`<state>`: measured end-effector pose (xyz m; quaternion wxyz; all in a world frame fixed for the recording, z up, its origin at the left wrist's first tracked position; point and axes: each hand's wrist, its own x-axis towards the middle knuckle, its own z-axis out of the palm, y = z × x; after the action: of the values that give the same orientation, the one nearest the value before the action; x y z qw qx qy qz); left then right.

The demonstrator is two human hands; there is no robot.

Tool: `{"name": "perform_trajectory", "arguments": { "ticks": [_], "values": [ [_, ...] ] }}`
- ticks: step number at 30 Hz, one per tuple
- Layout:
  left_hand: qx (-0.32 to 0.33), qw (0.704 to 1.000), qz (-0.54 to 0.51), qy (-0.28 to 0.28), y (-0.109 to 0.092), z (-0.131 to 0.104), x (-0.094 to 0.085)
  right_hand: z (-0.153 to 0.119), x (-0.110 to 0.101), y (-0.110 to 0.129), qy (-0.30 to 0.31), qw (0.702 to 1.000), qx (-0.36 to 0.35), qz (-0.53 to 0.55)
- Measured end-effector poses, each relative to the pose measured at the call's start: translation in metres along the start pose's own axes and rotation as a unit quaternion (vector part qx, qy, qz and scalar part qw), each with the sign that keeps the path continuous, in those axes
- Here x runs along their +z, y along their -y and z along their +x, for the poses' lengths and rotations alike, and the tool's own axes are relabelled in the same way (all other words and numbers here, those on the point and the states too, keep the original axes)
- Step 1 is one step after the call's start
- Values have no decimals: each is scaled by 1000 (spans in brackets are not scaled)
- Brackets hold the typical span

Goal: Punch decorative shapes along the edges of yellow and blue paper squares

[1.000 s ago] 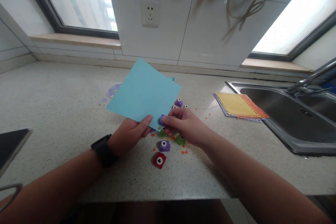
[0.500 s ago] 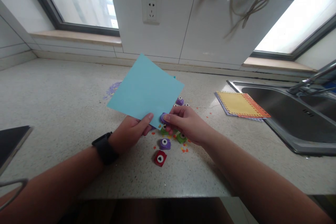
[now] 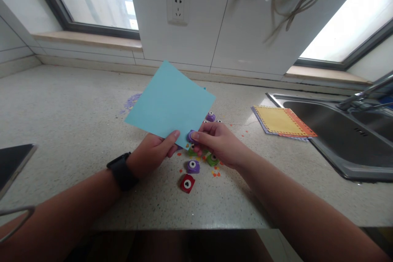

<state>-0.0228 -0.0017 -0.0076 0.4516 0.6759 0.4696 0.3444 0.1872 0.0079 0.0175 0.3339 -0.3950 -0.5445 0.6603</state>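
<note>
A sheet of light blue paper (image 3: pixel 170 102) is held up at a slant above the counter. My left hand (image 3: pixel 161 144) pinches its lower edge, thumb on top. Gripped in my right hand (image 3: pixel 216 141) is a purple craft punch (image 3: pixel 192 136), set on the paper's edge near the bottom corner, with my thumb on its button. A hole shows in the paper by that corner. Below lie another purple punch (image 3: pixel 193 166), a red punch (image 3: pixel 187 183) with a heart on its button, and a green punch (image 3: pixel 212 159). Further punches are partly hidden behind my right hand.
Punched papers (image 3: pixel 281 120) in yellow, orange and purple lie stacked beside the steel sink (image 3: pixel 346 139). Purple paper bits (image 3: pixel 132 101) are heaped behind the sheet, and orange bits (image 3: pixel 216 174) are scattered near the punches. A dark flat object (image 3: pixel 15 163) lies at the left.
The view has shifted slightly. Both hands keep their holds, and the paper and purple punch stay in nearly the same position.
</note>
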Motion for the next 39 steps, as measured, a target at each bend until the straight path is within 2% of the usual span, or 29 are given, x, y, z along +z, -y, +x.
{"name": "perform_trajectory", "arguments": {
  "ticks": [25, 39],
  "values": [
    [11, 1000, 2, 1, 3, -1, 0, 0, 5, 2, -23, 999, 15, 24],
    [-9, 1000, 18, 19, 2, -2, 0, 0, 7, 3, -22, 1000, -13, -9]
  ]
}}
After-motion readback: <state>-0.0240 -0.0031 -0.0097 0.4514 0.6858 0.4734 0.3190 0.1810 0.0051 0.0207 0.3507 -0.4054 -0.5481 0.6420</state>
